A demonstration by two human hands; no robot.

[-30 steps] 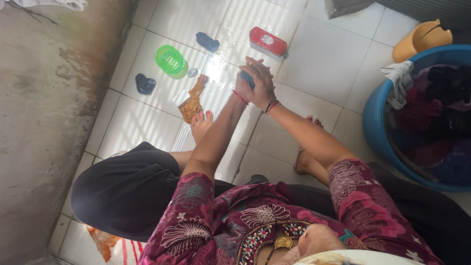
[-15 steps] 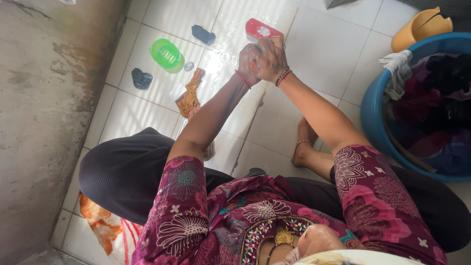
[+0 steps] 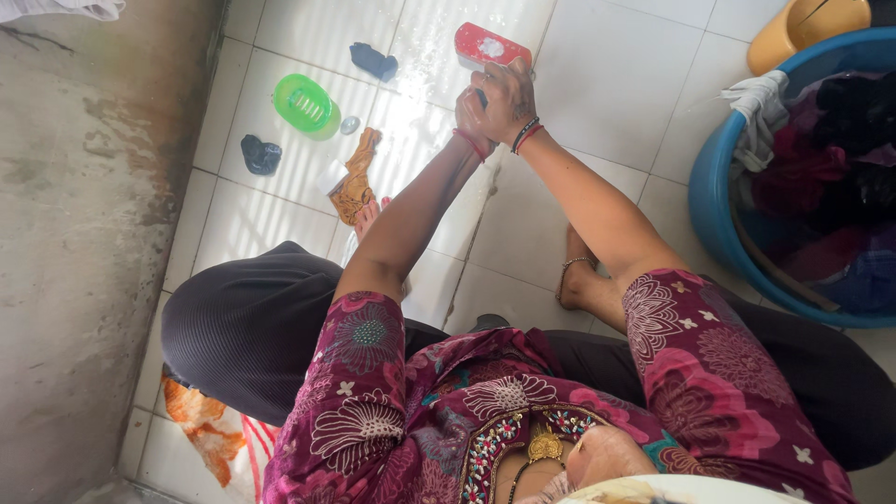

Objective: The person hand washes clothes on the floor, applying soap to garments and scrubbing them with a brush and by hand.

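Both hands are raised over the wet white tiled floor (image 3: 597, 84), pressed together. The right hand (image 3: 509, 98) is wrapped over the left hand (image 3: 469, 117), fingers curled. A small dark blue scrap of cloth (image 3: 482, 96) is clamped between the two palms; only a sliver of it is seen between the fingers. Red and dark thread bands are worn at both wrists.

Just beyond the hands, a red rectangular brush (image 3: 490, 45) with a pale patch on its back is lying flat on the tile, close to the knuckles; whether it is touched cannot be told.

To the left of the hands, several items are scattered on the wet tiles: a green round soap dish (image 3: 304, 105), a small pale sliver of soap (image 3: 349, 125) just beside it, a dark blue crumpled cloth (image 3: 372, 62) further out, a second dark crumpled cloth (image 3: 259, 154) nearer the concrete wall (image 3: 84, 233), and an orange-brown patterned cloth (image 3: 357, 182) lying stretched out near the left foot.

To the right, a blue plastic tub (image 3: 714, 229) is packed with dark, maroon and blue laundry; a white rag (image 3: 751, 107) is draped over its rim. A yellow-orange plastic scoop (image 3: 803, 23) is seen behind the tub, at the picture's upper edge.

An orange-and-white cloth (image 3: 201, 429) is partly covered by the dark skirt, low at the left.
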